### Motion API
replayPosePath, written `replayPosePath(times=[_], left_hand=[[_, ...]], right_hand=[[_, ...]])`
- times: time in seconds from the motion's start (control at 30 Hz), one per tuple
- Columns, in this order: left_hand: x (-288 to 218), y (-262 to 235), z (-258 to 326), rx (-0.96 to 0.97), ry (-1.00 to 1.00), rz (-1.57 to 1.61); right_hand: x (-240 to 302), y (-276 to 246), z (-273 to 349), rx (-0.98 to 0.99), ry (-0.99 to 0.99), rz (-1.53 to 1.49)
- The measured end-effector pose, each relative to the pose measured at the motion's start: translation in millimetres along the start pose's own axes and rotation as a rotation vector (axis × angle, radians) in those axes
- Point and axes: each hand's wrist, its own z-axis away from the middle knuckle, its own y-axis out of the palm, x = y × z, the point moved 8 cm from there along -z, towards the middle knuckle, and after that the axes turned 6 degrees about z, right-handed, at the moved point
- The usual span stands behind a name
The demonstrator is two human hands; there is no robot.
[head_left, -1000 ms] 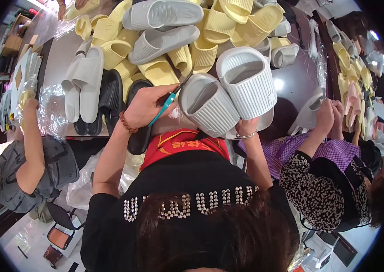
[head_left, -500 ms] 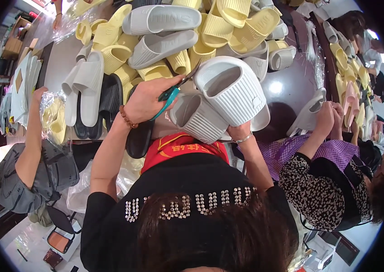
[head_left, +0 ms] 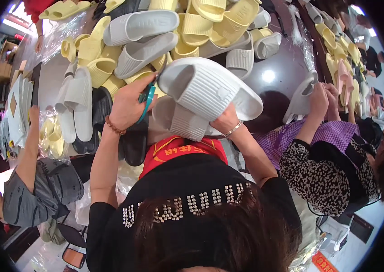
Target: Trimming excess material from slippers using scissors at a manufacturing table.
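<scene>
My left hand point(head_left: 126, 106) is closed around a pair of scissors with teal handles point(head_left: 147, 102). Their dark blades point up beside the left end of a light grey slide sandal point(head_left: 210, 90). Fingers of my right hand point(head_left: 225, 120) grip this ribbed sandal from underneath, and it lies tilted across the front of me. Below it, partly covered, is a second grey slide sandal point(head_left: 187, 123); whether my right hand also holds that one, I cannot tell. The right fingertips are hidden behind the upper sandal.
Grey and yellow slide sandals point(head_left: 196, 31) are heaped on the table ahead. Left of my left arm stand a grey pair point(head_left: 79, 102) and black sandals point(head_left: 103, 106). Co-workers sit on both sides; the one at right handles a grey sandal point(head_left: 301, 99).
The upper grey sandal has turned, and more of its sole end shows at the right. My left hand with the scissors has shifted a little left, and the whole view has shifted slightly.
</scene>
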Motion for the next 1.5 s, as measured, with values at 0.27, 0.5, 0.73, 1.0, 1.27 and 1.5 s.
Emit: replayPosePath(times=[0.27, 0.5, 0.73, 1.0, 1.27, 1.5], left_hand=[[-8.3, -3.2, -13.4, -0.044, 0.097, -0.325], [-14.3, 1.8, -18.2, 0.184, 0.16, -0.481], [-46.0, -7.4, -25.8, 0.384, 0.374, -0.391], [-62.8, 9.1, -25.2, 0.533, 0.483, -0.403], [-60.5, 8.1, -29.9, 0.492, 0.481, -0.378], [-59.2, 9.6, -32.0, 0.484, 0.483, -0.322]], right_hand=[[17.3, 19.8, -10.8, 0.237, -0.297, 0.239], [38.6, 23.1, -14.9, 0.203, -0.428, 0.249], [72.2, 26.1, -19.7, 0.222, -0.604, 0.212], [94.3, 34.4, -15.7, 0.215, -0.727, 0.256], [96.0, 33.0, -20.5, 0.163, -0.75, 0.23], [94.5, 32.4, -16.3, 0.234, -0.729, 0.219]])
